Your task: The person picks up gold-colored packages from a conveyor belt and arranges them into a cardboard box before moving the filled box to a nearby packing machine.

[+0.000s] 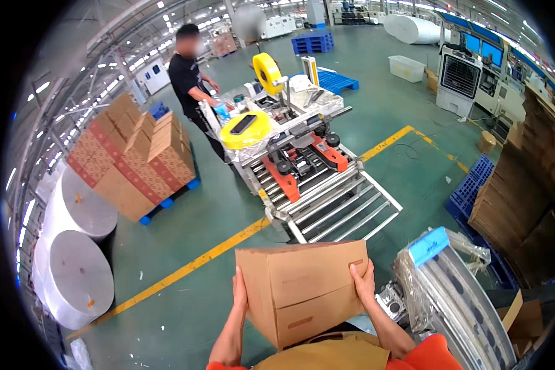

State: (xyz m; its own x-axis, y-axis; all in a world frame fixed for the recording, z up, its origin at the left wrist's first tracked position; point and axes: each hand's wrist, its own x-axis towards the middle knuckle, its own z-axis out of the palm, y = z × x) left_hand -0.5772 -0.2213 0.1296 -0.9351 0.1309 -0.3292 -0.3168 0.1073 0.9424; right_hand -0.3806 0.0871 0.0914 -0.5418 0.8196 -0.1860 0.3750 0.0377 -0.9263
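Note:
A brown cardboard box (pixel 317 274) is held up in front of my body, slightly tilted, between my two hands. My left hand (pixel 240 291) presses flat against its left side. On the right side my right hand (pixel 363 282) grips the box, its thumb over the front face near a small slot. Just beyond the box lies the roller conveyor (pixel 351 213) of a carton sealing machine (pixel 302 157) with orange side guides. The underside of the box is hidden.
Beyond the machine's left side stands a person in black (pixel 188 74). Stacked cartons (pixel 139 163) on a blue pallet and large white rolls (pixel 77 271) are at left. A curved metal conveyor (pixel 459 302) is close on my right, beside flattened brown cardboard (pixel 527 191).

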